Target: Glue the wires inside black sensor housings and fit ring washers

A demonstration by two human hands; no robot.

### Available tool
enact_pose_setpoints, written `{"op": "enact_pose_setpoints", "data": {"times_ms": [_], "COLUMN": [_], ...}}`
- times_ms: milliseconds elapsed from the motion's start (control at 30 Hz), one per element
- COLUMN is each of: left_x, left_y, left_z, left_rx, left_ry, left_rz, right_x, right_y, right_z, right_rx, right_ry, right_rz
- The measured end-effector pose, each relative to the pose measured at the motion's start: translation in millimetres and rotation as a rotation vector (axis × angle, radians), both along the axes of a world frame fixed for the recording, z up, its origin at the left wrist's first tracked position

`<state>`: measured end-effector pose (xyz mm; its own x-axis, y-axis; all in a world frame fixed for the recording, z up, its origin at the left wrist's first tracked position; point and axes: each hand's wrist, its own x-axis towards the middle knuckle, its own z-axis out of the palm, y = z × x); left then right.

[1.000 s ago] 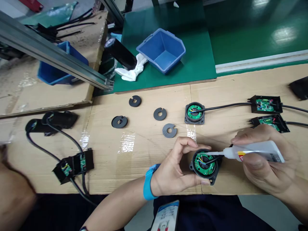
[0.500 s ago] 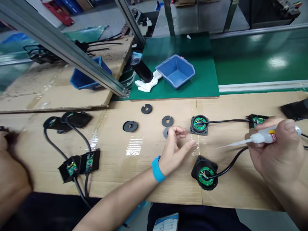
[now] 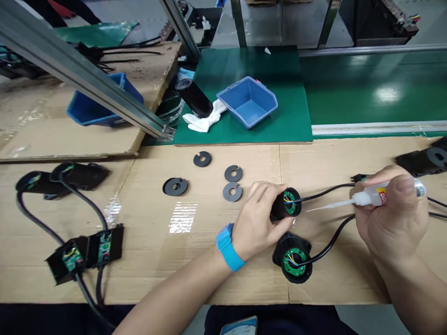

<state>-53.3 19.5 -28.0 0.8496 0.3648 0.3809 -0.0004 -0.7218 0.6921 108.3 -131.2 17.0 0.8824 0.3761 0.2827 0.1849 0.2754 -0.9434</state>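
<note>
My left hand (image 3: 260,218) is closed around a black round housing (image 3: 279,207), tilted so that its green circuit board faces right. A black cable (image 3: 324,190) runs from that board toward my right hand (image 3: 389,209). That hand grips a white glue bottle (image 3: 373,195), its long thin nozzle pointing left, close to the held housing but apart from it. Just below, a second black housing (image 3: 293,258) with a green ring board and coloured wires lies on the cardboard. Left of my left hand are two notched black discs, one grey-looking disc (image 3: 232,191) and one darker disc (image 3: 233,173).
Further left lie another notched disc (image 3: 202,159) and a round black cap (image 3: 175,186). Cabled black housings (image 3: 80,177) and circuit boxes (image 3: 85,251) sit at far left. Behind are a blue bin (image 3: 248,102), a black cylinder (image 3: 194,97) on a white glove (image 3: 204,122), and a metal post (image 3: 87,70).
My left hand has taken hold of the upper housing and tilted it up off its flat position. The glue bottle stays in my right hand. Another person's arm at the left has gone from view.
</note>
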Motion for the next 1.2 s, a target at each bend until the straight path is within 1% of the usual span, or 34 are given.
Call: {"op": "enact_pose_setpoints", "data": {"times_ms": [100,267,433,533,800,967,1200], "left_x": [-15,-19,-20,-22,-22,-23,-24], "left_y": [-5,-6,-5,-5,-5,-4,-5], "left_z": [7.5,10.5,12.9,13.5,17.6,18.4,19.2], "left_rx": [0.075,0.134,0.157,0.159,0.186,0.141,-0.03], "left_ry": [-0.012,-0.021,-0.032,-0.026,-0.03,-0.01,0.047], "left_rz": [-0.011,-0.03,-0.041,-0.042,-0.042,-0.051,-0.042], "right_x": [-6,-14,-15,-15,-16,-16,-20], "right_y": [-9,-22,-26,-26,-22,-22,-21], "right_z": [-0.8,-1.8,-2.6,-0.9,3.4,2.8,4.3], "right_rx": [-0.067,-0.247,-0.302,-0.343,-0.403,-0.395,-0.374], "right_ry": [-0.047,-0.156,-0.306,-0.382,-0.442,-0.485,-0.57], "right_rz": [0.016,0.104,0.185,0.198,0.217,0.193,0.148]}}
